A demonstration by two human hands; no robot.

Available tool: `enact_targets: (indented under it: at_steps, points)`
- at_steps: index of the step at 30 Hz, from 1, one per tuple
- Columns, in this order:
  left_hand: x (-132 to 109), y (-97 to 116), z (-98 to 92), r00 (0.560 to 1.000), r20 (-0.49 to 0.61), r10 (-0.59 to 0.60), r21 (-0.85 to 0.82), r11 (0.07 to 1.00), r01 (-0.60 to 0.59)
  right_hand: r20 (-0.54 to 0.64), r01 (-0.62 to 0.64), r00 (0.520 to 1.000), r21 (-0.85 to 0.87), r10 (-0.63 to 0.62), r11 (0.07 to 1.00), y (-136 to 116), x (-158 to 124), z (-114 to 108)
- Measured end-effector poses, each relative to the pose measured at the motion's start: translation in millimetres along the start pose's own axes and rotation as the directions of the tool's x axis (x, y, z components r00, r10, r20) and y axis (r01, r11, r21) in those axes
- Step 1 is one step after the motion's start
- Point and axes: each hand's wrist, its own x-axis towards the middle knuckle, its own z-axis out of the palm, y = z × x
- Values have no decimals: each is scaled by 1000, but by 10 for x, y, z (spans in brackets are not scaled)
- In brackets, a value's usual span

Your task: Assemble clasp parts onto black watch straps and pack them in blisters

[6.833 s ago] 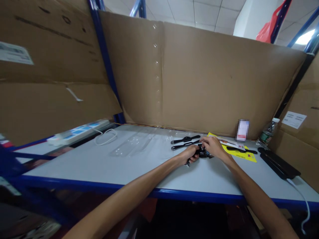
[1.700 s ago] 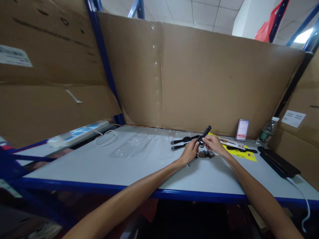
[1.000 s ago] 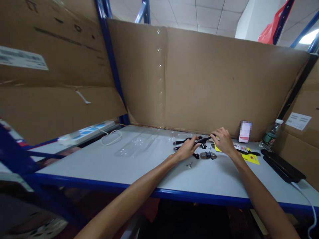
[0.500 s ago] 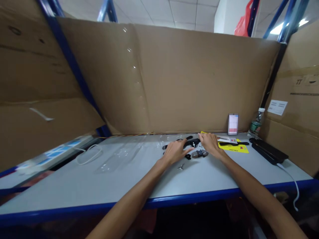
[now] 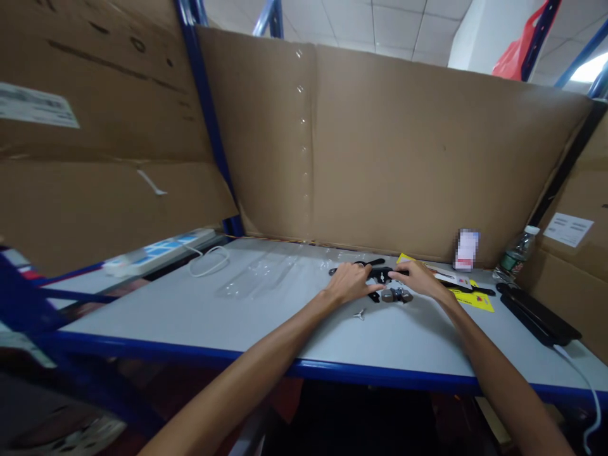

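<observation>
A black part (image 5: 381,275) lies on the grey table between my two hands. My left hand (image 5: 349,282) rests over its left end, with the thumb stretched out to the right and the fingers apart. At the part's right end is my right hand (image 5: 414,277), fingers bent together and touching it; the fingertips are too small to make out. Just below sit a grey-brown part with a metal middle (image 5: 397,295) and a small black piece (image 5: 375,297). Nearer the front edge lies a small three-armed silver piece (image 5: 360,314). A black strap-like piece (image 5: 375,261) shows behind my left hand.
Clear plastic bags (image 5: 259,275) and a power strip (image 5: 156,253) are on the left. To the right are a yellow card (image 5: 477,300), phone (image 5: 466,250), bottle (image 5: 517,254) and black case (image 5: 536,313). Cardboard (image 5: 403,158) walls the back.
The view has swung left, so things appear farther right. My right hand has come closer to my left hand and now touches the black part's right end.
</observation>
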Motion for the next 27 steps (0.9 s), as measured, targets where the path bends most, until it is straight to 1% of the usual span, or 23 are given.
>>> enact_targets:
  at_steps: [6, 9, 13, 17, 24, 27]
  points:
    - [-34, 116, -36, 992, 125, 2, 193, 981, -27, 90, 31, 995, 81, -39, 996, 176, 30, 45]
    - [-39, 146, -61, 987, 158, 1, 241, 970, -39, 123, 21, 992, 133, -37, 991, 210, 41, 82]
    - [-35, 119, -71, 987, 162, 11, 240, 969, -51, 111, 22, 993, 161, -41, 987, 174, 44, 100]
    - [-35, 89, -53, 989, 147, 21, 215, 975, -53, 86, 30, 995, 150, -43, 988, 119, 41, 83]
    - [-32, 71, -33, 984, 173, 38, 189, 979, -71, 72, -59, 996, 45, 56, 997, 88, 39, 125]
    - [-34, 69, -35, 985, 168, 35, 188, 980, -67, 69, -62, 996, 14, 61, 998, 79, 42, 136]
